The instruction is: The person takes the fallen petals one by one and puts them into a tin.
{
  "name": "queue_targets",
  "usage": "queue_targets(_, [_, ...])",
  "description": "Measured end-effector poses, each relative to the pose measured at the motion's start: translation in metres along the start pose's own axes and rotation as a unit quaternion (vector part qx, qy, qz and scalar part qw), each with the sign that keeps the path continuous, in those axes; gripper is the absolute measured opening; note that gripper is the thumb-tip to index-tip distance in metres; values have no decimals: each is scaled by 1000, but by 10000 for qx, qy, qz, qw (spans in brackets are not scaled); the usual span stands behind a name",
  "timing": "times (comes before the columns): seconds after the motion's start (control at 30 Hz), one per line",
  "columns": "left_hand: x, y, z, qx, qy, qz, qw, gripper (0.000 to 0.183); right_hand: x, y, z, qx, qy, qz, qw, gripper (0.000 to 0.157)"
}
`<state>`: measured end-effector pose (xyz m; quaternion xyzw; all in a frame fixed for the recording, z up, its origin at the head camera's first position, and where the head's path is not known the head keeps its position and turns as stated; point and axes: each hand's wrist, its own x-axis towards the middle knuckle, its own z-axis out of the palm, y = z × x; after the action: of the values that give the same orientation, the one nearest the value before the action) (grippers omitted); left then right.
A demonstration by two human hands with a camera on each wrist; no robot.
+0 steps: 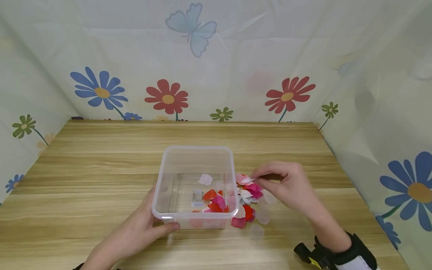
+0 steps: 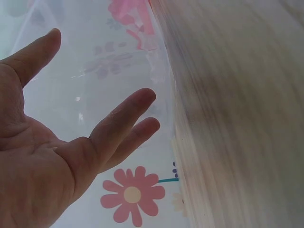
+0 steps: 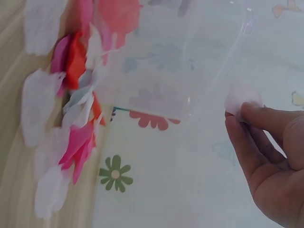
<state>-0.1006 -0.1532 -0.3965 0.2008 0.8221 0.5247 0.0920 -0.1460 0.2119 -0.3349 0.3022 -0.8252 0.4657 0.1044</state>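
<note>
A clear plastic box [image 1: 194,216] stands on the table, with red, magenta and pale petals [image 1: 217,202] lying inside it. My left hand [image 1: 140,221] rests against its left side, thumb at the front wall; the left wrist view shows these fingers spread and fairly straight. To the right of the box lies a loose pile of artificial petals [image 1: 255,189] in red, pink and white. Above that pile my right hand [image 1: 291,185] pinches a pale petal [image 3: 241,99] between thumb and index finger, and the right wrist view shows it beside the box.
Several whitish, see-through petals [image 1: 263,216] lie flat at the pile's right edge. The wood-grain table [image 1: 101,168] extends around the box. Behind and at both sides hangs a flower-printed cloth [image 1: 236,75]. A black strap with a device [image 1: 324,253] sits on the right wrist.
</note>
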Motion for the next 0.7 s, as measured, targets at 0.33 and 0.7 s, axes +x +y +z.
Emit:
queue_targets(0.33, [0,1,1,-99,-35,-74,9999,108,13,-19,28,637,30,-1549,9859,23])
queue_targets(0.7, [0,2,0,-56,-23,-40,10000,108,13,-19,36,-372,-517,-1875,9802,38])
